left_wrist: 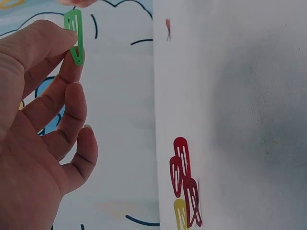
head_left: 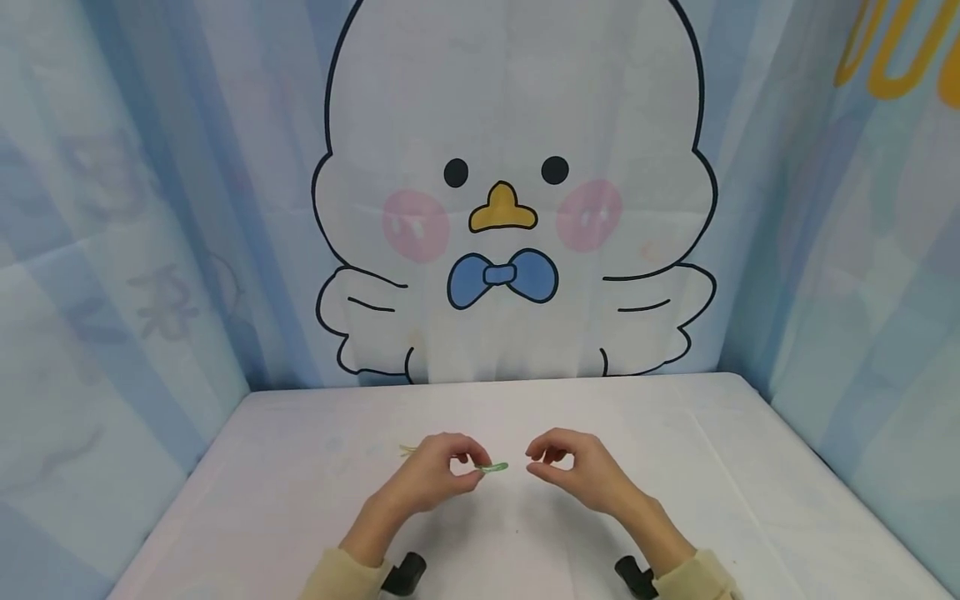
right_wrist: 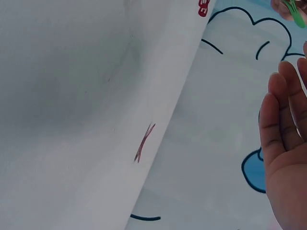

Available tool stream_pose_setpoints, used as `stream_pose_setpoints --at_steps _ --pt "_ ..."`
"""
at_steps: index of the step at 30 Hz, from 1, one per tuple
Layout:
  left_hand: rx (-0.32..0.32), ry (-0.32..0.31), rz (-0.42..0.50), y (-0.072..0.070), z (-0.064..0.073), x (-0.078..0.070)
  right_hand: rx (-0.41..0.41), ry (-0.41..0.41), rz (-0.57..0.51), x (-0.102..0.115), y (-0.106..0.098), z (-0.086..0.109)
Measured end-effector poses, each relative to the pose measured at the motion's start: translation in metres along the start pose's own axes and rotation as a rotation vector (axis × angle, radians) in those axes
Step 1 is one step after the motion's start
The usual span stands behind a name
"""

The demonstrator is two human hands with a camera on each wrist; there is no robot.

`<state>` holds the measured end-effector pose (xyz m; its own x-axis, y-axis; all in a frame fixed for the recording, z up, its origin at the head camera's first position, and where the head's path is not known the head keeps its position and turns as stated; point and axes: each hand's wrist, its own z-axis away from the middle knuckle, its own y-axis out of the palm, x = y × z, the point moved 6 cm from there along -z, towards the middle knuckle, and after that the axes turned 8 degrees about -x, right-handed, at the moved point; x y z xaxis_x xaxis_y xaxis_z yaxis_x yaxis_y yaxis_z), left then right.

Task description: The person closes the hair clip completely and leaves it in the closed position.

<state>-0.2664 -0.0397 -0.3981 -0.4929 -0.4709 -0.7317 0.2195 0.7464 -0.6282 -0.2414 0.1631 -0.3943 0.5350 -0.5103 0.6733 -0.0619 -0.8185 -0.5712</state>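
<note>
- Holds the green hair clip [head_left: 493, 467] with the left hand [head_left: 431, 472], clamped between thumb and index finger, raised above the white table [head_left: 675, 467].
- Points sideways with the clip's long axis in the head view, nearly level, from the left fingertips toward the right hand [head_left: 585, 471].
- Sticks out beyond the left fingertips with the free end, seemingly the broader one according to the left wrist view.
- Holds nothing with the right hand: thumb and index finger slightly apart, just beside the free end, not touching.
- Depends, by judgement, on this alignment: free end directly opposite the gap of the right fingers, therefore reachable along the axis, without turning the clip.
- Counts as nearer to the left hand, being already in its grip.
- Cannot tell the clip's state, snapped or unsnapped.
- Lie lower, on the table: red hair clips [left_wrist: 190, 183] and, beside them, a yellow hair clip [left_wrist: 180, 206].
</note>
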Motion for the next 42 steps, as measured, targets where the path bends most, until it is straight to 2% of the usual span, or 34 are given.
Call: stream_pose_setpoints --at_steps 10,18,24,34,38,42 --pt "0.012 0.079 -0.008 0.002 -0.001 -0.013 0.001 -0.075 -0.101 0.012 0.013 -0.001" --pt "0.027 0.08 0.0 0.004 0.0 -0.018 -0.072 -0.095 -0.118 0.022 0.016 0.003" --pt "0.002 0.095 0.015 0.007 0.003 -0.014 -0.09 -0.09 -0.115 0.024 0.018 0.003" --pt "-0.017 0.014 0.125 0.012 0.009 -0.003 -0.067 -0.04 -0.105 0.018 0.018 0.007" --pt "-0.036 -0.007 0.174 0.014 0.01 0.001 -0.095 -0.037 -0.113 0.018 0.016 0.008" --pt "-0.05 -0.031 0.239 0.016 0.012 0.001 -0.131 -0.074 -0.119 0.018 0.014 0.009"
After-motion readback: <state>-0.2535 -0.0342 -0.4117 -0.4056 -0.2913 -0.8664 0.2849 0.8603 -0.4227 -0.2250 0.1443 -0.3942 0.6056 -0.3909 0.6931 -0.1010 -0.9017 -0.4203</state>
